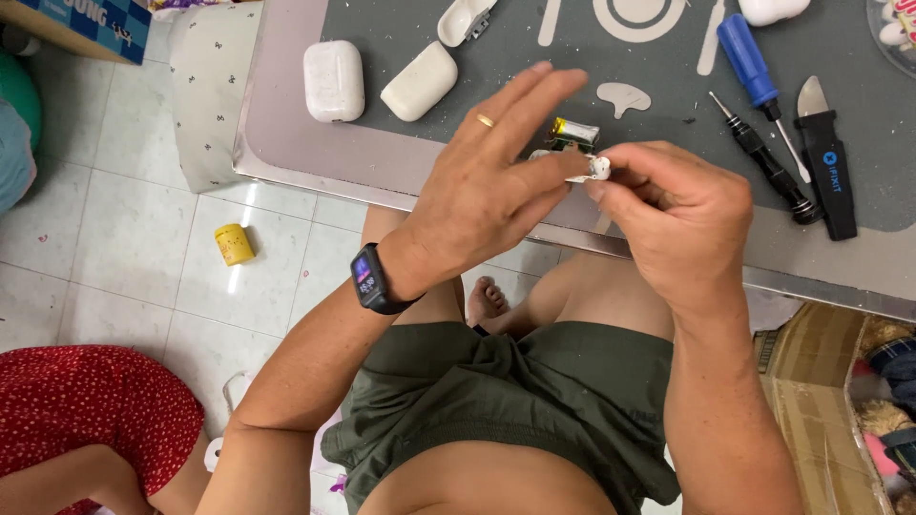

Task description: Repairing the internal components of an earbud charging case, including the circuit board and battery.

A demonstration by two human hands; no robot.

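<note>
left hand (477, 195) + right hand (677, 215) | fingers pinch white earbud part (593, 168) between them | probably shared grip

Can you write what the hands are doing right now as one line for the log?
left hand: pinching small white earbud part | right hand: gripping same part | nearby: small battery, blue screwdriver on grey mat
</note>
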